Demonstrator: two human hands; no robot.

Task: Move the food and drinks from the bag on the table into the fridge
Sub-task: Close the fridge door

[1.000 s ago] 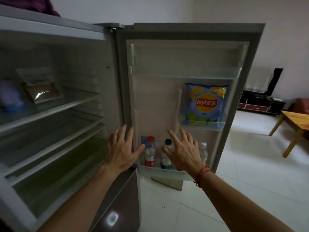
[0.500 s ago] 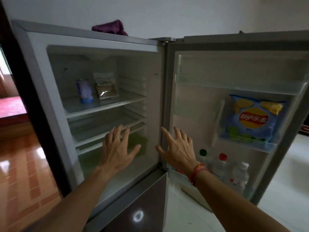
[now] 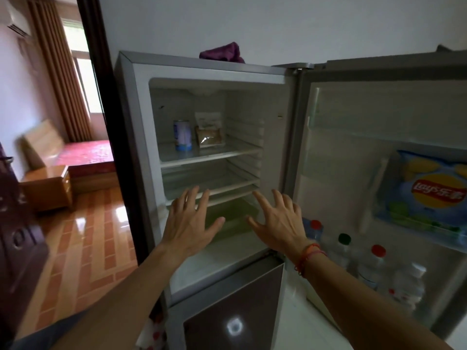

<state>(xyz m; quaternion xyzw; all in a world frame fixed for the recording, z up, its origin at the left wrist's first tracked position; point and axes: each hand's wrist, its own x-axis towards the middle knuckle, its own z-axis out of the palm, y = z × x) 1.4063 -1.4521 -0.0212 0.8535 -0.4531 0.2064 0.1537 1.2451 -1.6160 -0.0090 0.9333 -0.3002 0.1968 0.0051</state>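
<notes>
"Grey fridge [image 3: 131, 102], centre of frame, upper door [image 3: 379, 79] swung open toward the right edge. Hands?"

"Left hand [image 3: 188, 223] and right hand [image 3: 280, 221], side by side in the lower middle, raised in front of the bottom shelf. Backs toward the camera, fingers straight and spread. Neither holds anything. Contact with the fridge: cannot tell."

"Food inside?"

"Top shelf, upper middle: one blue and white can [image 3: 182, 135], upright. A clear packet [image 3: 209, 133] stands just beside it, toward the right of the frame. A green-tinted drawer [image 3: 235, 213] sits at the bottom, partly hidden by the hands."

"Door?"

"Right of frame: a blue chip bag [image 3: 429, 195], upright in the middle door bin. In the lowest bin, lower right, four bottles stand in a row: red-capped bottle [image 3: 316, 224], green-capped bottle [image 3: 344, 238], second red-capped bottle [image 3: 378, 250] and white-capped bottle [image 3: 409, 281] nearest the right edge."

"Other entries?"

"A purple cloth [image 3: 222, 53] lies on top of the fridge. There is a red string bracelet [image 3: 309, 256] on the right wrist. The dark glossy lower door [image 3: 232, 311], bottom centre, is closed. Left of frame: a doorway, brown curtains [image 3: 58, 72], a red bed [image 3: 88, 152] and a wooden nightstand [image 3: 48, 188]."
</notes>
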